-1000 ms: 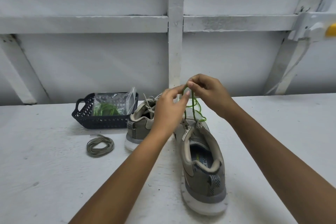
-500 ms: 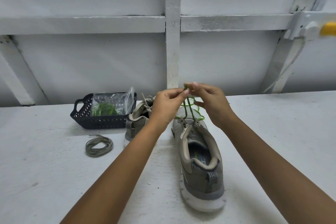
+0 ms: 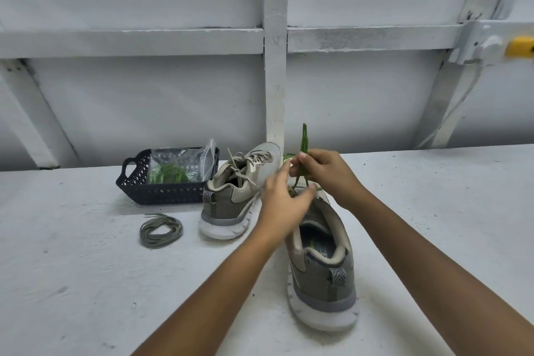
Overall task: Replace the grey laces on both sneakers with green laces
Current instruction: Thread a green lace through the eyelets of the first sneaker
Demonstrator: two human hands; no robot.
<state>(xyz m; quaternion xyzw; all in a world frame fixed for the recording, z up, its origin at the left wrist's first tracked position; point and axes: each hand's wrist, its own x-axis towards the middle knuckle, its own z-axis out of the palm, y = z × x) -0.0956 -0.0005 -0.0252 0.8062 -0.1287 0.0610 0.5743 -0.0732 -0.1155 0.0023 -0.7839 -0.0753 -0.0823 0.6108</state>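
Two grey-olive sneakers stand on the white table. The near sneaker (image 3: 320, 274) has its heel toward me and carries a green lace (image 3: 304, 141). My right hand (image 3: 326, 173) pinches the two green lace ends, which stick up above my fingers. My left hand (image 3: 281, 202) is blurred over the near sneaker's tongue; I cannot tell whether it grips anything. The far sneaker (image 3: 239, 193) still wears grey laces. A removed grey lace (image 3: 161, 230) lies coiled on the table to the left.
A dark plastic basket (image 3: 130, 182) at the back left holds a clear bag with green laces (image 3: 170, 173). A white wall with beams runs behind the table. A yellow item (image 3: 521, 46) sits on the beam at the far right.
My left hand has let go of the lace ends and dropped toward the near sneaker's tongue. My right hand now holds both green ends alone.
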